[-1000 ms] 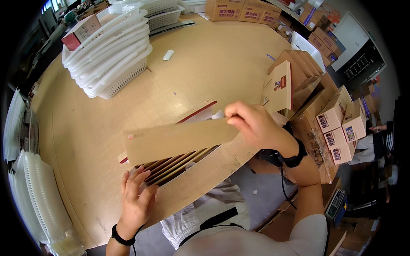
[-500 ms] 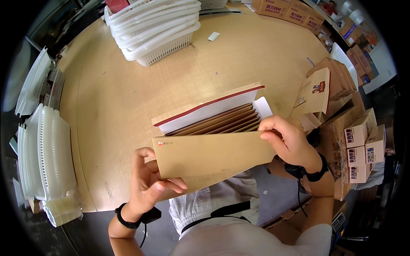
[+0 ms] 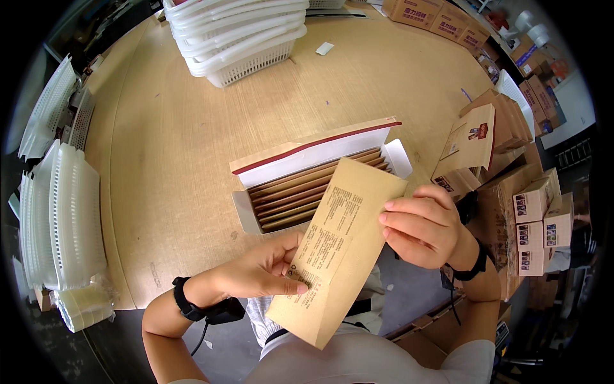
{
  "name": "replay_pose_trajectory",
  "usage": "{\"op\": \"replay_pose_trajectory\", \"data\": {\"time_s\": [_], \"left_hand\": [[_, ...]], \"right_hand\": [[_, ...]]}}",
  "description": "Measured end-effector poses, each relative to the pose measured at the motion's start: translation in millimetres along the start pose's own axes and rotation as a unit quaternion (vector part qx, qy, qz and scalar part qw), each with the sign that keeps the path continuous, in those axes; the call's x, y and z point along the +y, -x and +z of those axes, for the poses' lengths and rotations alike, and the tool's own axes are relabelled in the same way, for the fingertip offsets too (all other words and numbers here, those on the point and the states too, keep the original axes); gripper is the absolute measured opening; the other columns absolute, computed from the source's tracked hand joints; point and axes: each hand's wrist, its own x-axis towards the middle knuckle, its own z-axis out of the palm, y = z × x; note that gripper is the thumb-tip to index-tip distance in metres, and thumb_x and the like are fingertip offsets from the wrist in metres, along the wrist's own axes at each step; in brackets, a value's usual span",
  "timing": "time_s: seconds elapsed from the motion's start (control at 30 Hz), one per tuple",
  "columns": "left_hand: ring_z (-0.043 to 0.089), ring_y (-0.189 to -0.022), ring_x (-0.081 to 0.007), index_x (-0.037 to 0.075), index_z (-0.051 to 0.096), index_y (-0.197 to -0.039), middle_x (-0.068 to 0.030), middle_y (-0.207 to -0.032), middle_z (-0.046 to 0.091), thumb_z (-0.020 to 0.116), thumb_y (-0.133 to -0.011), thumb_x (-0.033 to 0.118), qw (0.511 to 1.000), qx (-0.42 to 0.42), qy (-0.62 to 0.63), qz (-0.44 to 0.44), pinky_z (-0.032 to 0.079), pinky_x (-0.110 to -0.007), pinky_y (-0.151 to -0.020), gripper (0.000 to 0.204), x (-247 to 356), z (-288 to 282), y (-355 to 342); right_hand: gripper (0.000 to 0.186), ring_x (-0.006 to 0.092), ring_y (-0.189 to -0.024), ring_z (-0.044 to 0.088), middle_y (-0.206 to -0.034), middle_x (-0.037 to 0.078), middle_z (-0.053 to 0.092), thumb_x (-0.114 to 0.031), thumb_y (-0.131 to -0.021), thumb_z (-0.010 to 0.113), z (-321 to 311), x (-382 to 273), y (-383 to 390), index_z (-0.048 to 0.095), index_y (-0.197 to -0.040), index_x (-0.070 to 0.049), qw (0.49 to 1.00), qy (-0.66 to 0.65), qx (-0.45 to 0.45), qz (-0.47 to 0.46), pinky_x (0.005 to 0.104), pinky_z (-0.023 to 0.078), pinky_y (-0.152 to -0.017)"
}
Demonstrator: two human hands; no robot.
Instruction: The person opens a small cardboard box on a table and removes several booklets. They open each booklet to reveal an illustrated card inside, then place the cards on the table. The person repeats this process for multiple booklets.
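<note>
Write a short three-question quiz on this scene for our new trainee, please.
1. True or false: the left hand and the right hand both hold the brown packet.
2. Which colour edges the lid of the open box? (a) blue (b) dark red (c) green
3. Fill in: the baskets stacked beyond the box are coloured ____.

Key: 1 true; 2 b; 3 white.

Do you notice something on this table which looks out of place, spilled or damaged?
Only a small white slip looks slightly odd: it lies alone on the table, right of the stacked white baskets and away from the open box. I see no spill or obvious damage.
</note>
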Motion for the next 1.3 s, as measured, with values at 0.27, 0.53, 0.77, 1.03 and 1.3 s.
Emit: {"op": "replay_pose_trajectory", "data": {"time_s": [0.27,0.53,0.77,1.03,1.3], "left_hand": [[0.055,-0.102,-0.0095,0.005,0.036,-0.134,-0.0050,-0.118,0.054,0.061,-0.083,-0.008,0.995,0.021,-0.078,0.064,0.050,-0.024,-0.081,0.058,5,6,5],[0.056,-0.096,-0.0082,0.004,0.040,-0.130,-0.0048,-0.109,0.058,0.063,-0.084,0.002,0.974,0.112,-0.172,0.091,0.050,-0.025,-0.075,0.051,-5,-1,2],[0.057,-0.098,-0.0141,-0.001,0.051,-0.121,-0.0081,-0.111,0.060,0.062,-0.088,0.008,0.968,0.125,-0.166,0.144,0.050,-0.029,-0.080,0.035,-9,-10,12],[0.059,-0.098,-0.0173,-0.002,0.054,-0.119,-0.0108,-0.109,0.062,0.061,-0.090,0.013,0.959,0.123,-0.225,0.118,0.051,-0.029,-0.080,0.034,-5,-19,24],[0.060,-0.095,-0.0182,-0.002,0.054,-0.119,-0.0114,-0.109,0.062,0.060,-0.090,0.011,0.956,0.137,-0.210,0.150,0.052,-0.030,-0.078,0.032,-7,-24,25]], "right_hand": [[0.034,0.0259,-0.094,0.056,-0.113,0.011,0.059,-0.021,-0.068,0.074,6,-2,-10,0.064,-0.097,-0.004,0.983,-0.089,-0.050,0.155,0.0363,0.044,-0.079],[0.099,0.0379,-0.112,0.048,-0.143,0.031,0.018,-0.030,-0.062,0.081,39,-37,-34,0.029,-0.138,0.005,0.934,-0.195,-0.166,0.251,0.0414,0.044,-0.088],[0.084,0.0418,-0.128,0.035,-0.145,0.030,0.017,-0.004,-0.074,0.066,51,-43,-41,0.016,-0.140,0.011,0.900,-0.312,-0.161,0.258,0.0383,0.040,-0.101],[0.072,0.0358,-0.111,0.053,-0.140,0.030,0.030,0.003,-0.076,0.062,65,-47,-41,0.026,-0.138,0.010,0.944,-0.220,-0.148,0.194,0.0350,0.049,-0.087],[0.057,0.0161,-0.067,0.063,-0.123,0.033,0.049,0.002,-0.080,0.056,81,-46,-39,0.038,-0.133,0.008,0.987,-0.014,-0.122,0.104,0.0238,0.052,-0.055]]}}
